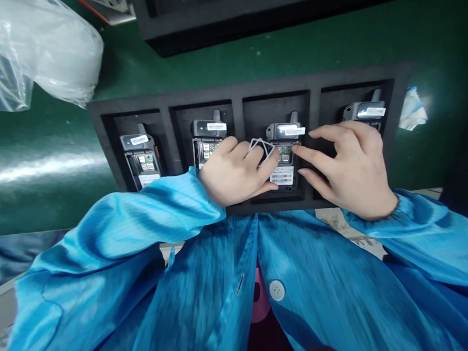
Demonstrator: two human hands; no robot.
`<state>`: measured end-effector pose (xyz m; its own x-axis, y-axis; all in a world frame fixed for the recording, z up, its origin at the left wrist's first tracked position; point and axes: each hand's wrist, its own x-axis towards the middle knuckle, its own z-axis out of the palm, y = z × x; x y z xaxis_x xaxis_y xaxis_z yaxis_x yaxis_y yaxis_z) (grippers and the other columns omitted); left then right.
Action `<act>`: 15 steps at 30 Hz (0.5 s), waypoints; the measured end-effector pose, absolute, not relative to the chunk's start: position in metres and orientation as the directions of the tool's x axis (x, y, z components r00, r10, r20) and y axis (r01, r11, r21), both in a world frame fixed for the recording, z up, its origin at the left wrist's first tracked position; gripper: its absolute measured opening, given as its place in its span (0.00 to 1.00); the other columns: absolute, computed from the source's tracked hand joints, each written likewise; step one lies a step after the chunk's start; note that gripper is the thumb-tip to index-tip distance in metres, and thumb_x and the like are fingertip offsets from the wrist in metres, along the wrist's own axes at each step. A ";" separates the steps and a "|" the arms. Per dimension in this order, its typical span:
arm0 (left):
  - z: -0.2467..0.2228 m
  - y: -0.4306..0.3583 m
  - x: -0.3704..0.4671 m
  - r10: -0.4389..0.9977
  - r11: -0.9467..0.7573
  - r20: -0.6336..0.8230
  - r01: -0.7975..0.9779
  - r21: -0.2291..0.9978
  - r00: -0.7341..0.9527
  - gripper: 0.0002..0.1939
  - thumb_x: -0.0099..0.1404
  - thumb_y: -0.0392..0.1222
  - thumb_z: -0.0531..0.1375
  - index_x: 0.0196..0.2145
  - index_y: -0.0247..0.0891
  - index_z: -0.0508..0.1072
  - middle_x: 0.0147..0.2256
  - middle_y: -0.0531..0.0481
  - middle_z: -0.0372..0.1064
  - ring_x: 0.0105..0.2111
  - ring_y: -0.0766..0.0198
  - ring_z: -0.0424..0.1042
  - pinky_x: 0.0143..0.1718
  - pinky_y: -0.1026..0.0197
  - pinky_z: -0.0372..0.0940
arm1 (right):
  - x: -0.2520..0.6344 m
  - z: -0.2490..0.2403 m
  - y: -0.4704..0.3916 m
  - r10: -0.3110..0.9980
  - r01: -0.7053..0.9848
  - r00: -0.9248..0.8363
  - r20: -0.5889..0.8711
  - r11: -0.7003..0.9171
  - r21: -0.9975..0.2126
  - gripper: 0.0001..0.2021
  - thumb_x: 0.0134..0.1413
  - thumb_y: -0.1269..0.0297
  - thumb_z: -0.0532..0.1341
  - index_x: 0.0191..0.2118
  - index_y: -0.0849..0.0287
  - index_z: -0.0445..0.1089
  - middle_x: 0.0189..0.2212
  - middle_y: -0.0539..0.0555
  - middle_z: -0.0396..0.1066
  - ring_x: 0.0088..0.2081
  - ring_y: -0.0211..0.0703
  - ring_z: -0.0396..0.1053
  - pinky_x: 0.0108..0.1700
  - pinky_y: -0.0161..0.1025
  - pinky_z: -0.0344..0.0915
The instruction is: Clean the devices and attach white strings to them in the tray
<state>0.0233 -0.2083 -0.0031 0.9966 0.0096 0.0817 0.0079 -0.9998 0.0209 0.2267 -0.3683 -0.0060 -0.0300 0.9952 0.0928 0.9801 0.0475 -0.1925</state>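
My left hand [238, 170] is closed, with thin light-grey square frames [261, 145] between its fingers. It lies over the left edge of the third device [284, 170] from the left, whose back is open on a green board and a white label. From the right, my right hand [346, 165] reaches in with its fingers apart, one fingertip at the device's right edge. Its wrist side is below the fourth device [364, 111], partly covering it. The second device [208, 130] is partly hidden by my left hand. At the left lies the first device [141, 158].
A black foam tray [238, 111] with four compartments holds the devices on a green table [223, 66]. Another black foam tray [225, 20] is behind it. Clear plastic bags [57, 43] lie at the back left, and a crumpled white-and-blue wrapper [413, 110] is at the right.
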 end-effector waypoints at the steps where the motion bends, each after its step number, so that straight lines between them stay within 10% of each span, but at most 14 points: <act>1: -0.004 -0.208 0.022 -0.007 -1.000 0.097 -0.008 0.013 0.995 0.33 0.71 0.63 0.47 0.54 0.32 0.71 0.30 0.43 0.71 0.29 0.56 0.69 0.30 0.54 0.53 | 0.227 -0.006 -0.369 0.995 0.980 -0.030 0.091 0.048 -0.195 0.20 0.60 0.56 0.60 0.57 0.51 0.69 0.59 0.59 0.63 0.59 0.65 0.59 0.56 0.62 0.60; 10: 0.000 -0.210 0.021 0.010 -1.000 0.088 0.010 0.003 0.996 0.31 0.69 0.63 0.52 0.53 0.33 0.73 0.31 0.43 0.71 0.29 0.55 0.69 0.30 0.55 0.56 | 0.225 0.005 -0.364 0.993 0.984 -0.111 0.026 0.114 -0.134 0.17 0.62 0.58 0.58 0.55 0.53 0.70 0.61 0.60 0.61 0.61 0.68 0.57 0.56 0.64 0.60; 15: 0.013 -0.201 0.005 0.062 -0.866 0.115 -0.004 0.500 0.991 0.26 0.72 0.59 0.50 0.50 0.37 0.75 0.31 0.46 0.71 0.29 0.62 0.68 0.32 0.58 0.60 | 0.226 0.005 -0.364 0.987 0.975 -0.155 0.052 0.161 -0.152 0.13 0.62 0.58 0.58 0.49 0.51 0.73 0.58 0.57 0.64 0.60 0.66 0.59 0.53 0.63 0.61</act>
<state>0.0046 -0.2012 0.0133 0.9914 0.0623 0.1147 -0.0035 -0.8658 0.5004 0.2256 -0.3639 0.0054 -0.1549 0.9865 0.0525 0.9752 0.1611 -0.1516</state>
